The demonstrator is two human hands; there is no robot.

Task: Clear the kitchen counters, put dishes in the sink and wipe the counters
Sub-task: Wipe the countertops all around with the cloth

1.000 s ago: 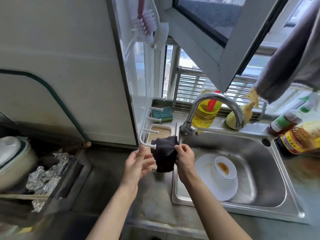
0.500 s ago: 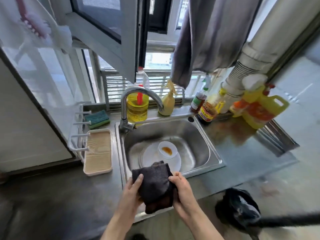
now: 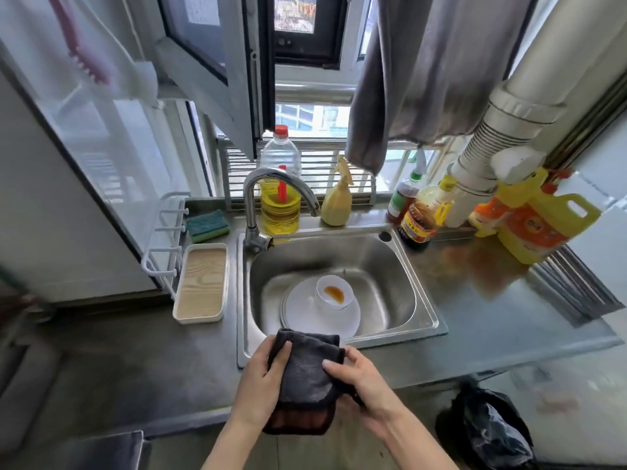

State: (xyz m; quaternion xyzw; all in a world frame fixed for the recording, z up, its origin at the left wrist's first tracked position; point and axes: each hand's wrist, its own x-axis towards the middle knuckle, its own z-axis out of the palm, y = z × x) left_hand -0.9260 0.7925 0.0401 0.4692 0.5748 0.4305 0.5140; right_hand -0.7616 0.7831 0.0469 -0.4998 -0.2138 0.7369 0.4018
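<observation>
The step in hand looks like readying the dark cloth (image 3: 305, 371) for wiping. It is best done by folding the cloth into a flat, firm pad with a clean face outward, so that one palm can press it evenly along the bench (image 3: 502, 334) rather than drag a loose bunch. Both hands have hold of it: the left hand (image 3: 261, 378) curls its fingers over the cloth's left edge, and the right hand (image 3: 364, 381) pinches the right side, fingers laid across the top and thumb at the far corner. The cloth hangs doubled between them, its lower fold drooping below the palms, in the air over the near rim of the sink (image 3: 422, 293); whether it brushes the bench cannot be told. Beyond it, in the basin, a white plate (image 3: 305, 313) lies flat with a small bowl (image 3: 334, 293) on top, the bowl showing an orange-brown smear, so the dishes part seems done. The work for the cloth lies to the right and farther off, where a brownish stain (image 3: 475, 266) spreads on the bench near the yellow jugs (image 3: 539, 225), well apart from the hands. I would start at the far side, wipe toward the sink, and shift the jugs rather than smear round them. If the cloth is dry, the tap (image 3: 271, 184) stands at the basin's far left.
</observation>
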